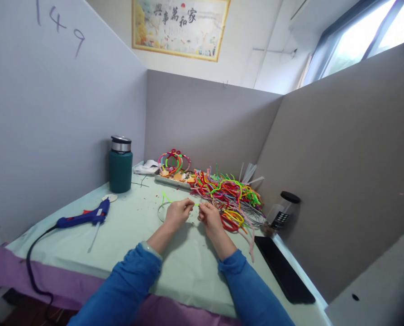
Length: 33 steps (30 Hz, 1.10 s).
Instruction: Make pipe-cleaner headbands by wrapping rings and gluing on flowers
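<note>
Between my two hands runs a bright yellow-green pipe cleaner, pinched at the fingertips; one bent end sticks up beyond my left hand. My left hand is closed on it, and my right hand grips it a short gap away. A thin grey hoop, perhaps a headband, shows just behind my left hand, partly hidden; whether it is held I cannot tell. To the right of my hands spreads a heap of colourful pipe cleaners, with yellow and red loops nearest my right hand.
A blue glue gun with a black cord lies at left, near a green bottle. Behind, a metal tray holds small pieces and coloured hoops. A clear black-lidded container and a black phone-like slab are at right. Partitions enclose the table.
</note>
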{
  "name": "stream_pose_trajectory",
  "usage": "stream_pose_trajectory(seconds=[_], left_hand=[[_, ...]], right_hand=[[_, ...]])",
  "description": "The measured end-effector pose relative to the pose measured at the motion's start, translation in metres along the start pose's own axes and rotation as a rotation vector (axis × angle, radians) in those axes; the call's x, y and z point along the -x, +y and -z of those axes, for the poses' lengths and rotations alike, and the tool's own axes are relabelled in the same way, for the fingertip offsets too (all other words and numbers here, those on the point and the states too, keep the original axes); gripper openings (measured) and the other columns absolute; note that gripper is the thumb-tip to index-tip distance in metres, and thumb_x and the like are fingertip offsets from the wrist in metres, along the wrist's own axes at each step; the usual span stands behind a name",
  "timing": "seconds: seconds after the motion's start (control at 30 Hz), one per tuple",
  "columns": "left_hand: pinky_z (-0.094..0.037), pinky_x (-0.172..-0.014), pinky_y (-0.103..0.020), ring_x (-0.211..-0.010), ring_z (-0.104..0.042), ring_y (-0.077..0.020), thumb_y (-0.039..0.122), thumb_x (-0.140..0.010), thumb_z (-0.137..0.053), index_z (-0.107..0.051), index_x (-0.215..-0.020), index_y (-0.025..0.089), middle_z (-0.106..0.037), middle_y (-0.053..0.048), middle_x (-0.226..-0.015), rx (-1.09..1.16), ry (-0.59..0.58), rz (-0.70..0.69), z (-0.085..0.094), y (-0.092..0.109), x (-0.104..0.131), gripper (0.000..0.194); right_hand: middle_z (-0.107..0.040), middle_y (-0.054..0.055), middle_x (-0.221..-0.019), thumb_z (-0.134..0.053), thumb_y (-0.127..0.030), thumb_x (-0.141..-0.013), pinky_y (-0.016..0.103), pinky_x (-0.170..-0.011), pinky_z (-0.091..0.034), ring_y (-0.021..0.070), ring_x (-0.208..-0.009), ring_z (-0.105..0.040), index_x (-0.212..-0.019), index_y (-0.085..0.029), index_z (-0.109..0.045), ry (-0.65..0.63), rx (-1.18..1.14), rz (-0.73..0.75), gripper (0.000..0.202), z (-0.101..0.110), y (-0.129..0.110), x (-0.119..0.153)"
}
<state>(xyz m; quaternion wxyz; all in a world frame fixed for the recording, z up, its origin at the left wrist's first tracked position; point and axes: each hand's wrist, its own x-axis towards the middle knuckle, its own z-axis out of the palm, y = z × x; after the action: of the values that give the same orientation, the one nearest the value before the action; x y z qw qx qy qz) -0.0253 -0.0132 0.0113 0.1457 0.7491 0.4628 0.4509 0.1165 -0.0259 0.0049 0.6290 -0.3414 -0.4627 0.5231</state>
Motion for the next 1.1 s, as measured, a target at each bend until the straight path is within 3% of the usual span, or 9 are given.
stream_pose_trajectory(seconds=[0.13, 0.37, 0.5, 0.67, 0.83, 1.1], left_hand=[[-0.041, -0.071, -0.023, -0.080, -0.064, -0.0162, 0.026, -0.084, -0.050, -0.070, -0.091, 0.022, -0.072, -0.004, -0.086, -0.069, -0.036, -0.040, 0.002, 0.001, 0.000, 0.021], [-0.036, -0.064, -0.022, -0.068, -0.061, -0.0148, 0.034, -0.088, -0.046, -0.069, -0.092, 0.024, -0.070, -0.002, -0.074, -0.160, -0.036, 0.077, 0.009, 0.005, 0.001, 0.025], [-0.034, -0.063, -0.022, -0.073, -0.061, -0.0150, 0.035, -0.088, -0.045, -0.069, -0.090, 0.025, -0.071, -0.003, -0.082, -0.206, -0.047, 0.070, 0.010, 0.005, 0.001, 0.026], [-0.032, -0.060, -0.024, -0.072, -0.061, -0.0177, 0.041, -0.088, -0.043, -0.070, -0.095, 0.027, -0.071, -0.005, -0.080, -0.358, -0.015, 0.183, 0.010, 0.003, 0.000, 0.031], [-0.035, -0.068, -0.023, -0.087, -0.061, -0.0170, 0.037, -0.089, -0.043, -0.070, -0.099, 0.027, -0.070, -0.004, -0.101, -0.278, -0.010, 0.078, 0.013, 0.002, -0.001, 0.030], [-0.034, -0.066, -0.025, -0.087, -0.060, -0.0188, 0.036, -0.089, -0.043, -0.071, -0.095, 0.026, -0.070, -0.005, -0.100, -0.302, -0.020, 0.100, 0.015, -0.001, -0.002, 0.030]], right_hand=[[-0.040, -0.008, -0.045, -0.071, -0.037, -0.064, 0.021, -0.041, -0.027, 0.0061, -0.039, -0.033, -0.060, -0.019, -0.046, 0.051, -0.045, -0.005, 0.031, 0.001, -0.002, 0.000], [-0.042, -0.007, -0.047, -0.064, -0.040, -0.073, 0.022, -0.045, -0.029, 0.0076, -0.043, -0.037, -0.062, -0.019, -0.047, 0.032, 0.192, 0.230, 0.029, -0.003, -0.005, 0.004], [-0.038, -0.009, -0.046, -0.065, -0.041, -0.070, 0.021, -0.042, -0.027, 0.0068, -0.041, -0.033, -0.062, -0.020, -0.044, 0.106, 0.067, 0.161, 0.031, 0.003, -0.005, 0.000], [-0.038, -0.009, -0.047, -0.069, -0.037, -0.066, 0.019, -0.040, -0.027, 0.0060, -0.041, -0.033, -0.062, -0.020, -0.043, 0.126, -0.009, 0.118, 0.031, 0.006, -0.005, -0.004], [-0.036, -0.010, -0.048, -0.071, -0.035, -0.064, 0.018, -0.039, -0.025, 0.0048, -0.040, -0.031, -0.064, -0.020, -0.043, 0.168, -0.112, 0.121, 0.031, 0.012, -0.011, -0.006], [-0.038, -0.009, -0.052, -0.072, -0.035, -0.062, 0.019, -0.038, -0.028, 0.0045, -0.040, -0.033, -0.067, -0.020, -0.045, 0.244, -0.174, 0.144, 0.031, 0.034, -0.018, -0.016]])
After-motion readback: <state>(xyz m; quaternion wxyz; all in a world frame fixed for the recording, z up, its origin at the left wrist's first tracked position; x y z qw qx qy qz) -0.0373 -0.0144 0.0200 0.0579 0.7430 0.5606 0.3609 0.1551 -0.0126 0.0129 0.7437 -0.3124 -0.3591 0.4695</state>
